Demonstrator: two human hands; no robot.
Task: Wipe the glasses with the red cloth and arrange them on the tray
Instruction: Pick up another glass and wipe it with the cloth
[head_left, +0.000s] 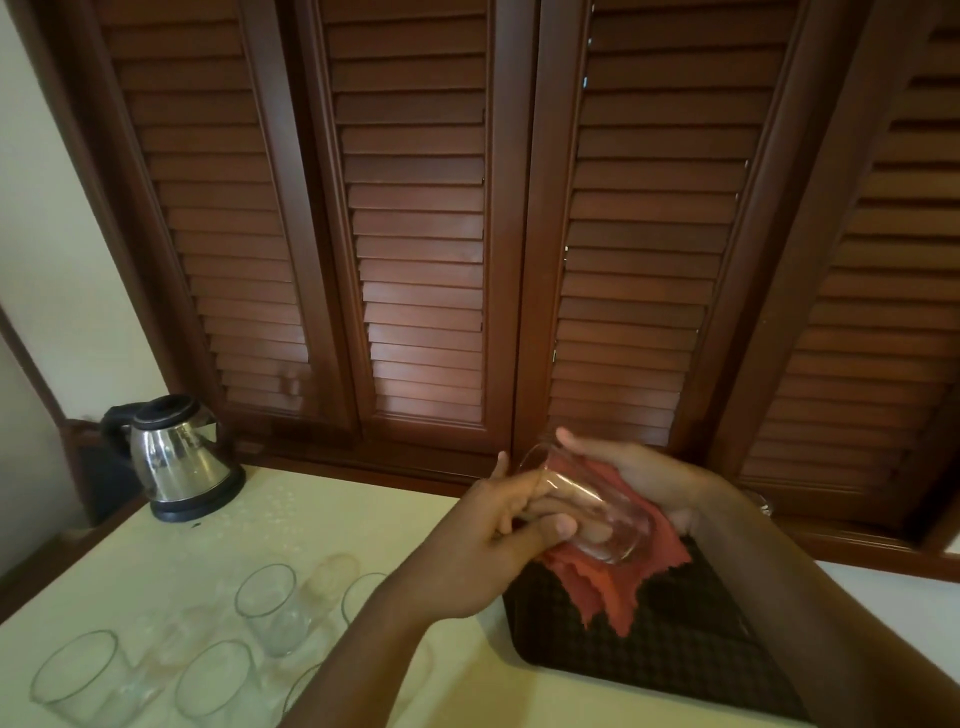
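Glass (587, 512) tilted over tray (691, 654), 3 o'clock: left hand (498, 540) clamps it steady; right hand (644, 483) cups cloth (618, 577) beneath to wipe. Other glasses (265, 603) wait on worktop (322, 519), 8 o'clock.

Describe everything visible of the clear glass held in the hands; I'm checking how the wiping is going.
The clear drinking glass is a plain, smooth-walled tumbler of transparent glass, empty as far as can be seen. It is held in the air, tilted steeply, open rim up toward the shutters and thick base down toward the dark woven tray. The left hand has fingers inside it through the rim. The right hand cups it from behind through the red cloth, which drapes below it over the tray.
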